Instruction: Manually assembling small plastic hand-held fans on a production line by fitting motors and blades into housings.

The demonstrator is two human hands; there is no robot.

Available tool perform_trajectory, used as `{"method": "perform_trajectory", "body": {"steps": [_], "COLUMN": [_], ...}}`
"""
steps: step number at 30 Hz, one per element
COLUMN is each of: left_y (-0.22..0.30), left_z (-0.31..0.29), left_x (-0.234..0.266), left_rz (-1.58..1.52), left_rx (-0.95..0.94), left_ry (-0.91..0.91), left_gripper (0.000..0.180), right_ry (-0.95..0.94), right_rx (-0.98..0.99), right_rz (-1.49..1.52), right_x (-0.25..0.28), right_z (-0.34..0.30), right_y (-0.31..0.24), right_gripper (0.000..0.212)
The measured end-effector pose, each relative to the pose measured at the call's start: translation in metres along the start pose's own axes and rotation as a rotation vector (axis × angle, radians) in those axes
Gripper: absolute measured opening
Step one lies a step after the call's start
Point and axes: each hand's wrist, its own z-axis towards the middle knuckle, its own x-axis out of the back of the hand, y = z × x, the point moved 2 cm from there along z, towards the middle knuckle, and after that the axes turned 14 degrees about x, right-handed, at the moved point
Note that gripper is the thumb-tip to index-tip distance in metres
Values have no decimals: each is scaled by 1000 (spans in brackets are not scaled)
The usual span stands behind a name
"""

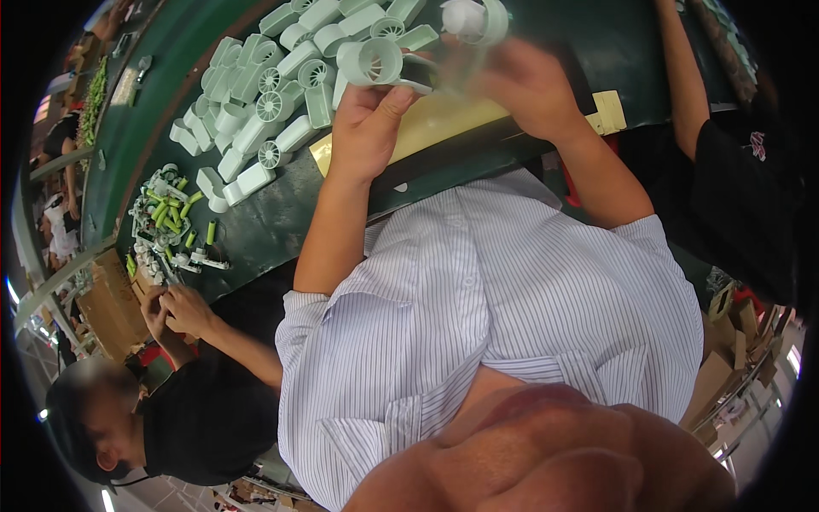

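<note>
My left hand (365,128) is closed around a pale green plastic fan housing (345,63), its round ring facing up and thumb against the lower edge. To its right, my right hand (529,90) is smeared by motion. Its fingertips are near the housing's right end, and a blurred pale patch hides whether they hold anything. Beyond my hands sits a pale green ring-shaped part (496,24) beside a white rounded part (461,17). A large heap of similar pale green housings (256,132), several with spoked round grilles, lies left of my left hand.
A yellow strip (607,113) runs along the dark green table's near edge (286,200), under my wrists. At left, a co-worker's hands (175,309) work by a pile of small parts with yellow-green cylinders (171,213). Another person's arm (685,72) reaches in at right.
</note>
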Motion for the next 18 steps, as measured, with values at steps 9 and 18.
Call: {"method": "perform_trajectory", "body": {"steps": [9,18], "left_y": [-5,-4], "left_z": [1,0], "left_x": [1,-3], "left_rz": [0,133], "left_rx": [-84,-164], "left_ry": [56,88], "left_gripper": [38,34], "right_ry": [-87,-82], "right_rx": [-33,117], "right_rz": [-406,-411], "right_x": [3,3], "right_z": [5,0], "right_y": [-6,6], "right_gripper": [30,28]}}
